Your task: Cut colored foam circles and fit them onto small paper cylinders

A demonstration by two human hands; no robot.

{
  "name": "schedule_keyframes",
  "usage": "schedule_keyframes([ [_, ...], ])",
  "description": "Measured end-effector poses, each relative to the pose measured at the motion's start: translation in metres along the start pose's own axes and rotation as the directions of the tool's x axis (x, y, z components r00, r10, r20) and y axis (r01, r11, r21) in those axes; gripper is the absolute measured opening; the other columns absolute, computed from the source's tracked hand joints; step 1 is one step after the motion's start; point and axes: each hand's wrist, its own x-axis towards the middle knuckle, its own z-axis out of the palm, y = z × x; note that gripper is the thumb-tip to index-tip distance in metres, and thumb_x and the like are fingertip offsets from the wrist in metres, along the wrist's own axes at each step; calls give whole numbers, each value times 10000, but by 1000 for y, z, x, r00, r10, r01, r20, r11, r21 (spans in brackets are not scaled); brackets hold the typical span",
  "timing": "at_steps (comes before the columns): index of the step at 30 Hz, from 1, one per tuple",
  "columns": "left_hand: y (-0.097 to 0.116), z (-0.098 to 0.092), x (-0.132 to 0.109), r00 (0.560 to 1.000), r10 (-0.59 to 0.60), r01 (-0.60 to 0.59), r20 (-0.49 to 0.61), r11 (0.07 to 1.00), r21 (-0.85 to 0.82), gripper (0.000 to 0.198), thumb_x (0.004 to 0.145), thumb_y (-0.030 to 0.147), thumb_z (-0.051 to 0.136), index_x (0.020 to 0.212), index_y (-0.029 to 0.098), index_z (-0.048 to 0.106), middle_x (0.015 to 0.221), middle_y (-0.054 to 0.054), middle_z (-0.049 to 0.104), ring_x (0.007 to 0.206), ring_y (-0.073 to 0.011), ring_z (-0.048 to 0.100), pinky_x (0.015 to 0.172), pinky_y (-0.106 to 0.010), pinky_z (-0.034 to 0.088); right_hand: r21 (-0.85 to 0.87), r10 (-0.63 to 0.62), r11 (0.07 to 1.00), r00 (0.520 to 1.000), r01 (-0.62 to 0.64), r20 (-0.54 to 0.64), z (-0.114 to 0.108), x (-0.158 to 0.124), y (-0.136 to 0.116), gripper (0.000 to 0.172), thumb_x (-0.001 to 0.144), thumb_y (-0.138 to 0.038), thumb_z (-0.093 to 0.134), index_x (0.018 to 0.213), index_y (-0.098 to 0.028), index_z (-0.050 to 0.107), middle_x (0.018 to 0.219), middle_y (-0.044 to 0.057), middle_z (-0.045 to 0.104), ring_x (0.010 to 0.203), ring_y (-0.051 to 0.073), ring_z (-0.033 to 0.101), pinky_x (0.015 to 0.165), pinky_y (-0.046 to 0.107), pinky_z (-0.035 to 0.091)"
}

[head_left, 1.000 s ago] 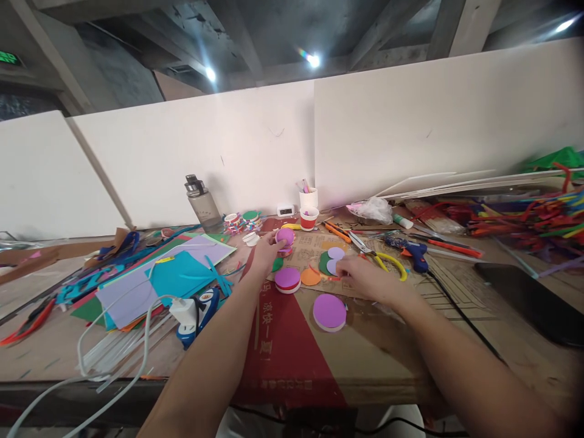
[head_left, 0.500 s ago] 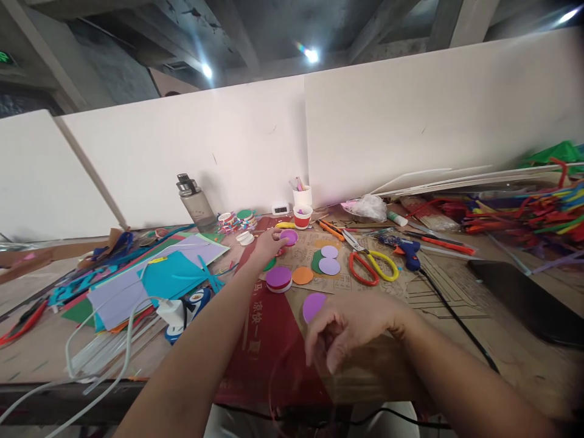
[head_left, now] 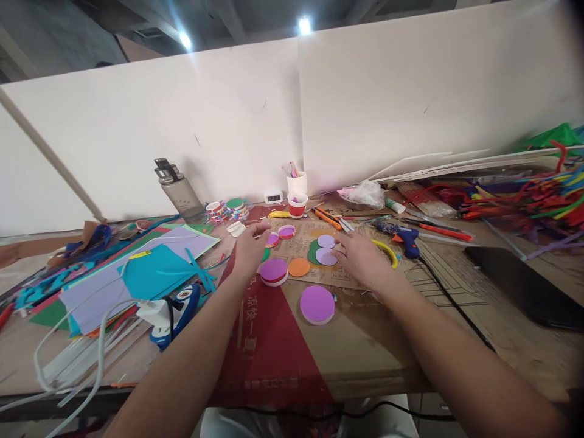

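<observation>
My left hand point(head_left: 252, 248) is open, with its fingertips beside a small purple-topped disc point(head_left: 272, 240). A second small purple disc with a red edge point(head_left: 287, 232) lies just right of it. My right hand point(head_left: 365, 255) is open above the cardboard, its fingertips at the edge of the lower lilac paper circle point(head_left: 326, 257). Another lilac circle point(head_left: 326, 241) and a green one point(head_left: 312, 253) lie beside it. That hand partly covers the scissors point(head_left: 387, 252). Nearer me are a large purple disc point(head_left: 317, 303), a purple-topped disc with a red-and-white edge point(head_left: 274, 271) and an orange circle point(head_left: 299, 267).
A glue gun point(head_left: 407, 239), a dark phone-like slab point(head_left: 524, 286) and pipe cleaners point(head_left: 524, 194) lie at right. Coloured paper sheets point(head_left: 152, 271), a power strip point(head_left: 180, 316) and a bottle point(head_left: 180, 193) are at left. A red-and-white cup point(head_left: 297, 205) stands at the back.
My left hand has let go of the small purple disc and drawn back left. My right hand has moved away from the large purple disc, forward and right to the lilac circles.
</observation>
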Motion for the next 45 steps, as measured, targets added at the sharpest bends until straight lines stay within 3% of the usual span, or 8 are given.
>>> schedule_keyframes([
  [5, 3, 8, -13, 990, 120, -117, -72, 992, 47, 159, 817, 220, 577, 892, 182, 711, 988, -57, 732, 890, -182, 653, 824, -313, 493, -170, -7, 985, 994, 26, 111, 15, 3, -2, 402, 923, -445, 589, 1210, -170, 645, 1274, 157, 622, 1206, 373, 497, 935, 484, 390],
  [11, 15, 13, -25, 971, 232, -233, -51, 973, -3, 129, 819, 194, 581, 841, 199, 709, 913, -30, 718, 812, -152, 615, 772, -286, 474, -137, -68, 987, 991, 84, 117, 24, 4, 1, 273, 924, -349, 588, 1115, -167, 661, 1221, 138, 644, 1158, 313, 567, 938, 476, 408],
  [16, 28, 14, -34, 991, 124, -107, 50, 959, -264, 104, 834, 230, 587, 866, 186, 676, 891, -33, 705, 805, -146, 623, 760, -283, 485, 57, -137, 988, 984, 144, -115, 23, 4, 7, 438, 818, -279, 673, 1225, -133, 607, 1123, 140, 666, 1067, 273, 616, 941, 412, 474],
  [22, 40, 23, -48, 957, 63, 62, 285, 909, -411, 280, 808, 355, 683, 1015, 173, 628, 1005, -62, 667, 874, -153, 617, 732, -272, 496, 285, -235, 879, 868, 382, -437, 15, -6, -11, 478, 810, -239, 621, 1280, -183, 560, 1179, 132, 622, 1061, 245, 616, 886, 387, 543],
  [27, 37, 31, -54, 853, -7, 306, 522, 817, -489, 399, 721, 463, 767, 935, 161, 617, 817, -26, 668, 595, -109, 588, 575, -254, 475, 365, -237, 830, 859, 422, -455, 12, -13, -26, 457, 836, -302, 649, 1278, -226, 560, 1249, 125, 601, 1182, 260, 561, 1016, 438, 477],
  [34, 40, 20, -42, 906, -68, 353, 418, 666, -657, 337, 682, 376, 818, 841, 158, 616, 744, -9, 649, 615, -93, 588, 485, -186, 373, 588, -79, 754, 929, 292, -360, 17, -7, -16, 260, 908, -379, 577, 1094, -205, 633, 924, 60, 661, 784, 178, 604, 701, 325, 503],
  [40, 42, 16, -40, 797, -138, 595, 588, 347, -725, 237, 747, 214, 784, 858, 153, 583, 672, 28, 545, 532, -32, 487, 454, -135, 338, 663, -99, 690, 944, 293, -314, 19, -10, -21, 330, 918, -371, 566, 1203, -209, 601, 997, 69, 648, 852, 180, 600, 729, 316, 510],
  [45, 41, 19, -46, 648, -90, 704, 756, 450, -549, 278, 738, 205, 798, 940, 122, 627, 649, 17, 550, 502, -30, 477, 447, -129, 339, 677, -139, 649, 928, 348, -345, 12, -12, -21, 403, 936, -403, 543, 1307, -252, 596, 1243, 100, 606, 941, 182, 594, 832, 342, 523],
])
